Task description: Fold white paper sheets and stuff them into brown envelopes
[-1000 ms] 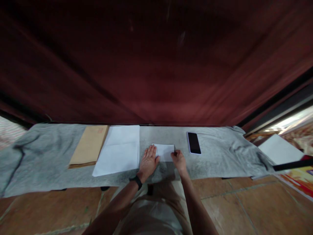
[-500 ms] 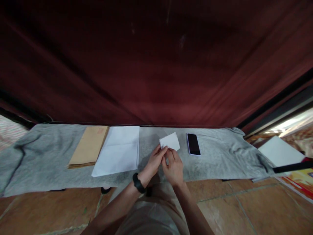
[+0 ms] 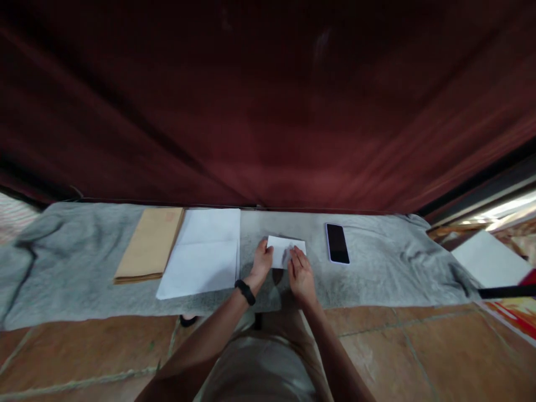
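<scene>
The left hand [image 3: 262, 261] grips the left edge of a small folded white paper [image 3: 285, 249], its fingers curled around that edge with the thumb on the near side. The right hand [image 3: 300, 272] grips the same paper from the near right, fingers stretched forward and lying over its lower right part, loosely bent rather than clenched. Both hands are thus closed on the folded paper, which they hold between them.

The folded paper is a compact white rectangle, wider than deep, with a crisp far edge and a slightly raised left end. Whether it rests flat on the grey cloth [image 3: 377, 268] or is lifted just off it cannot be told. It sits near the middle of the cloth, between the stack of white sheets [image 3: 205, 251] to its left and the black phone [image 3: 337, 243] to its right, apart from both.

Both forearms reach forward from the bottom of the view and converge on the paper. The left wrist carries a black wristband [image 3: 245, 291]. The right wrist is bent slightly inward, the back of the hand facing up.

Beside the white sheets, further left, lies a stack of brown envelopes [image 3: 151, 245]. A dark red curtain [image 3: 268, 111] hangs behind the cloth, and terracotta floor tiles [image 3: 419, 357] show in front of it.
</scene>
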Demonstrator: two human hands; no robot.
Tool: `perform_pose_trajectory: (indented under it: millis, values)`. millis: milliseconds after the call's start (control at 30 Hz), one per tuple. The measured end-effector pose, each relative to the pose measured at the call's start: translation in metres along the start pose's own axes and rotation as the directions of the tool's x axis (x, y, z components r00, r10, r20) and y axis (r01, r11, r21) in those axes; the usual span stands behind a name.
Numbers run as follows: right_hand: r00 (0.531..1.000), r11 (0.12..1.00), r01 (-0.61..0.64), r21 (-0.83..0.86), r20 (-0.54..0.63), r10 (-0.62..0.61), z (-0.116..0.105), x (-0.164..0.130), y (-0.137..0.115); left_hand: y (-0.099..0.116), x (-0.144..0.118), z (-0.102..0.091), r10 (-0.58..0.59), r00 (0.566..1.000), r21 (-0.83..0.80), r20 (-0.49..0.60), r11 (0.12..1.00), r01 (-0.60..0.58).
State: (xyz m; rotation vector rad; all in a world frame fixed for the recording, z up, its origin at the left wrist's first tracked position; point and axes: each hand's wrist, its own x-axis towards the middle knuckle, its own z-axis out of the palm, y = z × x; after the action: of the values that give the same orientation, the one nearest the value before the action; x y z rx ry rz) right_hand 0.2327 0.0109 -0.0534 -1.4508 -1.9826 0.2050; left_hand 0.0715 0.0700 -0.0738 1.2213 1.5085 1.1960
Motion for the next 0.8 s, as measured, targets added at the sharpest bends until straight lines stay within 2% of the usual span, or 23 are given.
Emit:
perform_pose_trajectory:
  millis: [100,200,333,467,533,633,667,733,800]
  values:
    - [1.0,0.998,0.009,-0.065,0.017,-0.008,0.009,0.0,0.008,0.009,0.003,0.006,-0.029,0.999,0.055,-0.044,0.998,0.031]
    - [0.998,0.988,0.031,-0.154,0.062,-0.021,0.017,-0.004,0.012,0.019,-0.004,0.001,-0.037,0.998,0.083,-0.05,0.996,0.041]
    - [0.997,0.975,0.05,-0.216,0.063,-0.037,0.024,-0.01,0.013,0.025,-0.03,-0.02,-0.016,0.999,0.178,-0.042,0.984,0.023]
    - [0.998,0.967,0.043,-0.252,0.055,-0.03,0.026,-0.011,0.011,0.028,-0.059,-0.052,0.162,0.987,0.39,0.013,0.908,-0.154]
    - [0.998,0.962,0.047,-0.268,0.061,-0.032,0.027,-0.011,0.011,0.031,-0.064,-0.078,0.23,0.973,0.501,0.012,0.841,-0.204]
    - [0.998,0.958,0.051,-0.281,0.059,-0.036,0.027,-0.011,0.011,0.038,-0.052,-0.138,0.256,0.958,0.58,-0.132,0.804,-0.135]
    - [0.998,0.959,0.051,-0.28,0.058,-0.036,0.028,-0.012,0.012,0.039,-0.045,-0.164,0.284,0.931,0.651,-0.23,0.756,-0.07]
    - [0.998,0.96,0.048,-0.274,0.058,-0.034,0.028,-0.012,0.012,0.04,-0.03,-0.218,0.297,0.844,0.732,-0.446,0.664,0.153]
    - [0.998,0.962,0.051,-0.27,0.058,-0.036,0.029,-0.012,0.012,0.037,-0.018,-0.269,0.225,0.765,0.713,-0.603,0.582,0.391]
